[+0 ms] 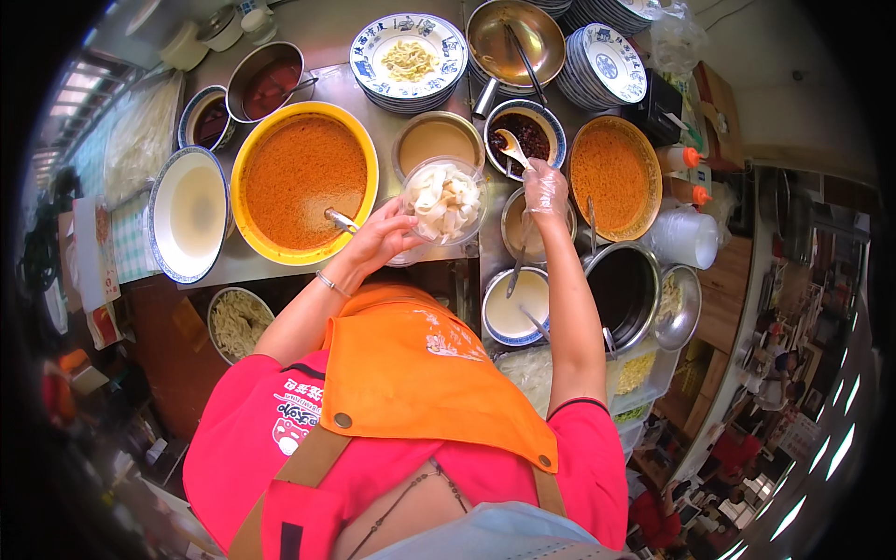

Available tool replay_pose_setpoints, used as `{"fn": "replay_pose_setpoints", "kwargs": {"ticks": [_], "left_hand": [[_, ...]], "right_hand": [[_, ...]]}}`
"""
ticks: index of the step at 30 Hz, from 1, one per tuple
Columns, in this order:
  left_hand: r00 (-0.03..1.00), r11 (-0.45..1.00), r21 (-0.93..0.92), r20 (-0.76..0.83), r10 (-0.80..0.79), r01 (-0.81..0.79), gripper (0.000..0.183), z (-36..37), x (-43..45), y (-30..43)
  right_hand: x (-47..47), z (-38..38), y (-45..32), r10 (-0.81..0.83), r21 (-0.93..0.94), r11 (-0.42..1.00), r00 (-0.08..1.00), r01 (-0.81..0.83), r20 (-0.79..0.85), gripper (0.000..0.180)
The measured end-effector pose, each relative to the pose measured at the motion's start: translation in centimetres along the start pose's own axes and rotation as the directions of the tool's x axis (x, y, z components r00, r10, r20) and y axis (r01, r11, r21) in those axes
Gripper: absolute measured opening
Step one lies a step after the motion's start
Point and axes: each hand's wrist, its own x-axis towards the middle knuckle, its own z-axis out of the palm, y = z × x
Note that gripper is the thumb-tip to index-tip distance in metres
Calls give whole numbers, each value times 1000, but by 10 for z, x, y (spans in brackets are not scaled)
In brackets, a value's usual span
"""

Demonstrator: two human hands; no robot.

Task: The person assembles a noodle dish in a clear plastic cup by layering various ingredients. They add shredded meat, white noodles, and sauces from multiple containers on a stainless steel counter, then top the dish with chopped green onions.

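Observation:
My left hand [389, 234] holds a clear round plastic bowl by its left rim, with wide white noodles [444, 200] piled in it. The bowl is over the near edge of a metal bowl of tan sauce [437, 145]. In a thin clear plastic glove, my right hand [545, 187] grips the handle of a light-coloured spoon [512, 148], whose head is in a blue-rimmed bowl of dark red chili sauce [529, 133]. Below that hand sits another bowl of tan sauce [535, 234], partly hidden by my forearm.
A large yellow basin of orange-red liquid [304, 182] stands left; another orange-red basin [614, 178] is at right. Stacked patterned plates [364, 66], a metal pan [490, 42] and a white bowl [189, 213] surround the work area. A dark pot [623, 294] and stacked plastic bowls [689, 238] stand right.

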Motion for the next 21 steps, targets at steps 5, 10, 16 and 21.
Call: {"fn": "replay_pose_setpoints", "kwargs": {"ticks": [5, 10, 16, 21], "left_hand": [[1000, 1000, 2, -7, -14, 14, 57, 7, 5, 2], [999, 999, -27, 10, -31, 32, 55, 12, 15, 1], [997, 991, -126, -71, 30, -39, 49, 18, 43, -3], [998, 989, -140, -36, 51, -55, 46, 17, 69, -2]], "right_hand": [[3, 10, 29, 89, 178, 980, 996, -87, -4, 32], [6, 21, 49, 150, 385, 913, 989, -137, -4, 33], [-46, -33, -13, -61, 342, 935, 992, 95, -109, 28], [-93, -69, -58, -550, -241, 831, 803, 501, -230, 34]]}}
